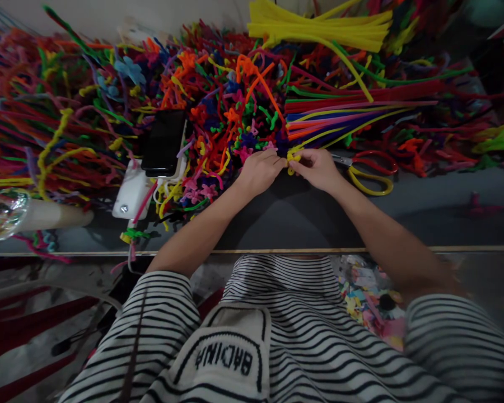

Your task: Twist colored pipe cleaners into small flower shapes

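Observation:
Between my two hands is a small yellow pipe cleaner flower (294, 160), bent into loops. My left hand (262, 170) pinches its left side, fingertips closed against it. From the other side, my right hand (318, 168) grips it between thumb and fingers. Scissors (372, 170) with one red and one yellow handle lie just right of my right hand. Behind my hands is a bundle of straight pipe cleaners (327, 120) in several colours. Small pink and purple pipe cleaner pieces (246, 152) lie close to my left fingers.
A large heap of coloured pipe cleaners (218, 84) covers the back of the grey table (294, 218). Yellow pipe cleaners (319, 25) lie on top. A black phone (164, 143), a white charger (130, 190) and a plastic cup (37, 215) on its side are at left.

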The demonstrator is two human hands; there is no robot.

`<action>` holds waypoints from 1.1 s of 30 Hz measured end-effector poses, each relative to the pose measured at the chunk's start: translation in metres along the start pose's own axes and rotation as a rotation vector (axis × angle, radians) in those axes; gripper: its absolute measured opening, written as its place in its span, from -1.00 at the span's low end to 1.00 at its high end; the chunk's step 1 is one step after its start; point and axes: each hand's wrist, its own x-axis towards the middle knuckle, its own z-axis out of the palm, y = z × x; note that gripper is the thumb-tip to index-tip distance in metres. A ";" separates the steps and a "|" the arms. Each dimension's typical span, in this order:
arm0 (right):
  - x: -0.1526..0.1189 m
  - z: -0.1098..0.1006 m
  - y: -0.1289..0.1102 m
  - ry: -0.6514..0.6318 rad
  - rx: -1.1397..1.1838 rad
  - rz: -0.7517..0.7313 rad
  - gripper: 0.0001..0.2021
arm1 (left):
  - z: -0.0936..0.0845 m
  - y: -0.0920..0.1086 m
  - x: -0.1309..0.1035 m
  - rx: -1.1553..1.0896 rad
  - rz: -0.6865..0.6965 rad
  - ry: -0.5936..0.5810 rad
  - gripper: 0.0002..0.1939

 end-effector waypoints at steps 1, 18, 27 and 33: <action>0.000 0.000 0.001 0.007 0.012 0.003 -0.42 | 0.001 0.001 0.000 -0.018 -0.024 0.003 -0.55; 0.004 0.001 -0.002 0.064 0.225 0.093 -0.44 | 0.007 0.010 0.005 -0.735 -0.486 0.156 -0.88; 0.001 -0.001 -0.005 -0.007 0.118 0.080 -0.40 | 0.002 0.011 0.007 -0.607 -0.497 0.112 -0.97; -0.004 0.000 -0.019 0.081 -0.067 0.054 -0.45 | 0.001 0.015 0.007 -0.578 -0.474 0.094 -0.88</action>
